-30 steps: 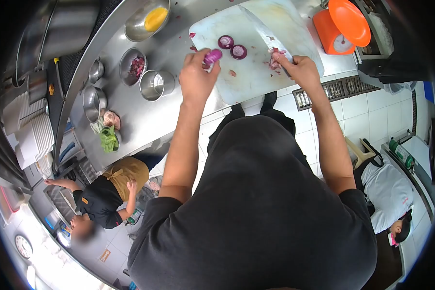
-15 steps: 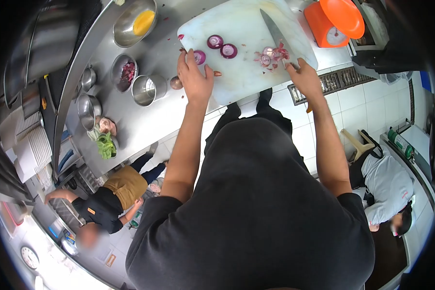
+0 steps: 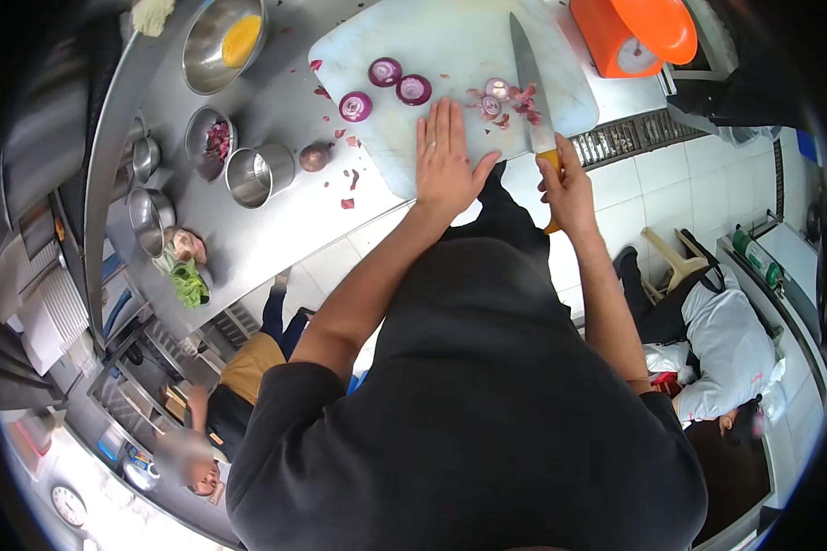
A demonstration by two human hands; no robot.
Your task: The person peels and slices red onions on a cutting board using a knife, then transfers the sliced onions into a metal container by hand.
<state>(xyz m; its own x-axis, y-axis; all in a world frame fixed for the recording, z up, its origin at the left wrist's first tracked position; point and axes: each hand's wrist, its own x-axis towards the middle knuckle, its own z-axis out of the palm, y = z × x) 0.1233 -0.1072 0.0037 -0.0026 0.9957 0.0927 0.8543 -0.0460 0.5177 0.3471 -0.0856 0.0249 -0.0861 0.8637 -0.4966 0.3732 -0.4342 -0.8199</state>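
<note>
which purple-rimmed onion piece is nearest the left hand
The purple-rimmed piece nearest the knife, just beyond the left hand; the other two sit farther.

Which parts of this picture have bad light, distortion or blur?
Head view: strong wide-angle bending, with dark rounded edges; glare on the steel counter; lower left washed out around the wall clock; one co-worker's head smeared by blur, while the knife and left hand look fairly sharp.

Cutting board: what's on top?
Three cut red onions, peel scraps, small onion ends, the knife's blade. The patch under the left hand is covered.
</note>
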